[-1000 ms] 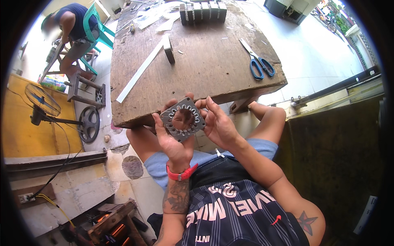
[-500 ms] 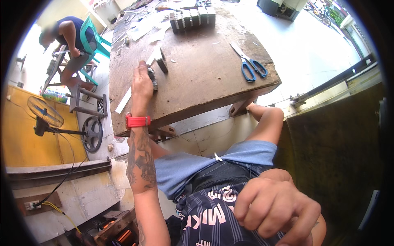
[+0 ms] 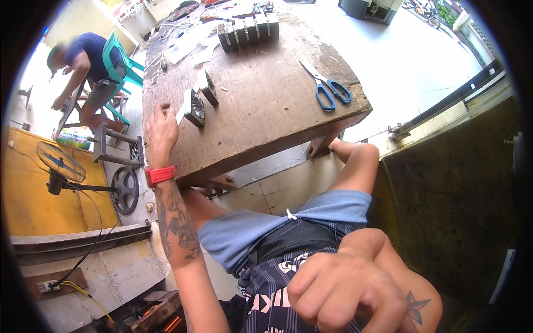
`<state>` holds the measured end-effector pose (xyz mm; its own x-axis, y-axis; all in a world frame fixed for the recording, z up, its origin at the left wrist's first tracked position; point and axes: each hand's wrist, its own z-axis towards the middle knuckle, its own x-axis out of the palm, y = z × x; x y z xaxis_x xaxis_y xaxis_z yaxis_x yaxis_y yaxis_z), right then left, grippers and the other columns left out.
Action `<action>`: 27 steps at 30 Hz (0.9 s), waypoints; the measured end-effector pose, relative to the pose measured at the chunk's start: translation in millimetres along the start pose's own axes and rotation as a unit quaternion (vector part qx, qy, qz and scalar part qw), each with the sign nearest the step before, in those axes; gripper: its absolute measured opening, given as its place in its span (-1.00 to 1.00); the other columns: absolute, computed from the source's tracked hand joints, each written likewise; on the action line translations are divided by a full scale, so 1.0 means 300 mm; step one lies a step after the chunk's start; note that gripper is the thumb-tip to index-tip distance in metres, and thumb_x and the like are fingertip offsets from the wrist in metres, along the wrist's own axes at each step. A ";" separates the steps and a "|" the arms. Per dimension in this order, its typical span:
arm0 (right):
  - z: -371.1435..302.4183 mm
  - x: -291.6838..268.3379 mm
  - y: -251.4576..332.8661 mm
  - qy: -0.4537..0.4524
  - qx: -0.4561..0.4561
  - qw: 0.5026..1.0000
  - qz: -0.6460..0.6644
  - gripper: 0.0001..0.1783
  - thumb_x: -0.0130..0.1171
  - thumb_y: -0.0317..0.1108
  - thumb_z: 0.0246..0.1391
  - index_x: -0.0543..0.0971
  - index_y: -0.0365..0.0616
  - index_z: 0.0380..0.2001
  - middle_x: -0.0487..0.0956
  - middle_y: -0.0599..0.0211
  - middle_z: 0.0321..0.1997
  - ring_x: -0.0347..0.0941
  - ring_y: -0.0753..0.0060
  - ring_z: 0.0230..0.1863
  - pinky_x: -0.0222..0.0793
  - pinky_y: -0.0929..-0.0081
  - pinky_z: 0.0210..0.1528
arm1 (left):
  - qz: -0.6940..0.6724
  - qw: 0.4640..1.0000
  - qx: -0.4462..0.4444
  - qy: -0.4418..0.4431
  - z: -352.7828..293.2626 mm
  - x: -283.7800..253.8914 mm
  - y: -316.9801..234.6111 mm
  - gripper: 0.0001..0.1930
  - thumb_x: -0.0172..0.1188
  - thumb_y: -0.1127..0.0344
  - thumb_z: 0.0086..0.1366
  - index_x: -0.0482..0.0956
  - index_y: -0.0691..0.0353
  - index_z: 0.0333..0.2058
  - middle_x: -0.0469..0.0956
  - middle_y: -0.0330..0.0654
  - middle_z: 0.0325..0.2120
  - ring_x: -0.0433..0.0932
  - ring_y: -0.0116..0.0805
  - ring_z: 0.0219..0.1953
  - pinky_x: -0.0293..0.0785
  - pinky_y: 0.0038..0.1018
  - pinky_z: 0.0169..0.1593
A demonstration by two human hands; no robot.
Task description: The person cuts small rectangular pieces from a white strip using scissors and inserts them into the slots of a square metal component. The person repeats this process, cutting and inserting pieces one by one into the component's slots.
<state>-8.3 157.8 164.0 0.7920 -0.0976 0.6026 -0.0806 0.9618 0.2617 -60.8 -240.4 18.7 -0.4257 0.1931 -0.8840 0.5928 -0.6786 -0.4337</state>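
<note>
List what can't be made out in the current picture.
All in the head view:
- Whether the right hand holds anything: its curled fingers hide the palm.
- The near end of the white strip: apparently covered by the left hand.
- What the small items at the table's far end are: too small.
- What the other person is working on: too small, in glare.

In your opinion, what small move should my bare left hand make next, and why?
Probably ease the bare left hand leftward, away from the dark, square metal piece with silvery teeth: that piece stands upright on a narrow edge with no hand supporting it, and the hand, close beside, might brush it.
</note>
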 end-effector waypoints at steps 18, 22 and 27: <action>0.132 -1.023 0.011 0.137 0.212 0.358 -0.899 -0.61 0.20 -0.07 0.38 0.63 -0.15 0.03 0.67 0.08 -0.05 0.60 -0.06 0.01 0.48 0.07 0.20 | -0.778 0.607 -0.154 -0.058 -0.656 -0.034 0.002 -0.83 0.22 0.30 0.54 0.53 0.06 0.04 0.59 -0.31 -0.27 0.62 -0.41 -0.25 0.55 -0.48 -0.29; 0.190 -1.012 0.018 0.164 0.330 0.315 -0.875 -0.58 0.25 -0.14 0.33 0.56 -0.13 0.12 0.68 0.04 0.00 0.61 -0.04 0.09 0.51 0.05 0.14 | -0.783 0.611 -0.113 -0.009 -0.663 0.049 -0.122 -0.73 0.26 0.34 0.52 0.47 0.08 0.12 0.58 -0.25 -0.19 0.54 -0.52 -0.34 0.51 -0.56 -0.30; 0.290 -1.001 0.011 0.225 0.357 0.249 -0.872 -0.47 0.33 -0.12 0.24 0.53 -0.12 0.19 0.69 -0.08 -0.03 0.64 -0.14 0.06 0.56 0.06 0.08 | -0.772 0.621 -0.134 0.024 -0.645 0.062 -0.215 -0.67 0.20 0.42 0.52 0.41 0.23 0.19 0.59 -0.13 -0.12 0.70 -0.37 -0.19 0.73 -0.42 -0.09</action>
<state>-298.9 168.2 49.5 -0.0257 -0.0143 -0.9996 0.6637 -0.7479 -0.0063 25.4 -56.1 -3.5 -0.6111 0.4924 0.6197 -0.4018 0.4816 -0.7789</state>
